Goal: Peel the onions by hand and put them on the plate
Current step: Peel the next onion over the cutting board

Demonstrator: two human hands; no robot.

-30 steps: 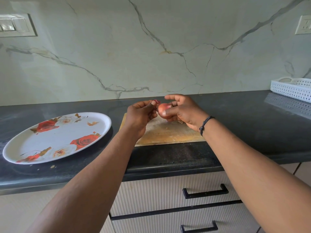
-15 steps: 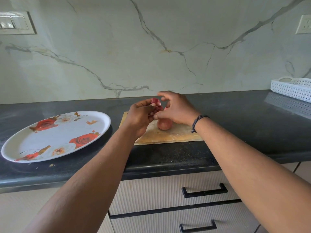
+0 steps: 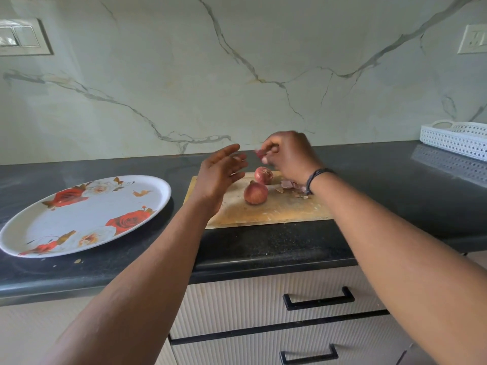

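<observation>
Two reddish onions lie on the wooden cutting board [image 3: 266, 214]: a larger onion [image 3: 255, 193] nearer me and a smaller onion [image 3: 263, 175] just behind it. My left hand [image 3: 220, 175] hovers above the board's left part with fingers spread, holding nothing. My right hand [image 3: 288, 154] is raised over the board's back edge and pinches a small scrap of red onion skin [image 3: 260, 153]. Loose skin pieces [image 3: 288, 185] lie on the board under my right wrist. The white floral plate [image 3: 84, 214] sits to the left, with nothing on it.
A dark stone counter [image 3: 263, 248] carries the board and plate. A white perforated basket [image 3: 456, 138] stands at the back right. Below the counter edge are drawers with black handles [image 3: 319, 299]. A marble wall rises behind.
The onion held in my right hand a second ago now lies on the board. My left hand let go of the skin scrap and opened; my right hand took the scrap and lifted.
</observation>
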